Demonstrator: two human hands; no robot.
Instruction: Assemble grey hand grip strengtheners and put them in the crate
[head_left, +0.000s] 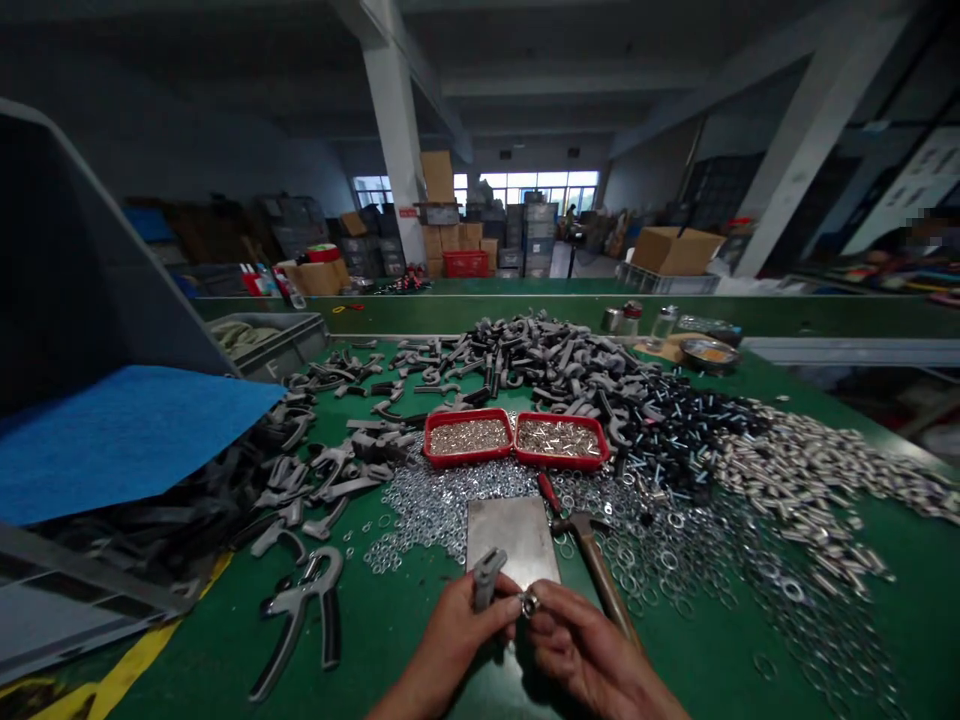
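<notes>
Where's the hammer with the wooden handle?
In the head view, the hammer lies just right of the metal plate, its handle slanting down toward the right hand.

- Your green bench top point(397, 630) bears a flat metal plate point(510, 530) right in front of you.
- By the plate's right edge, you have a wooden-handled hammer point(604, 575) and a red-handled tool point(548, 491).
- Beyond it, two red trays point(472, 460) stand side by side among loose washers point(431, 512).
- On your left lies a grey-and-black plier-like tool point(289, 605).
- Farther back, you face heaped grey parts point(555, 360); rightward, metal cylinders point(810, 465).
</notes>
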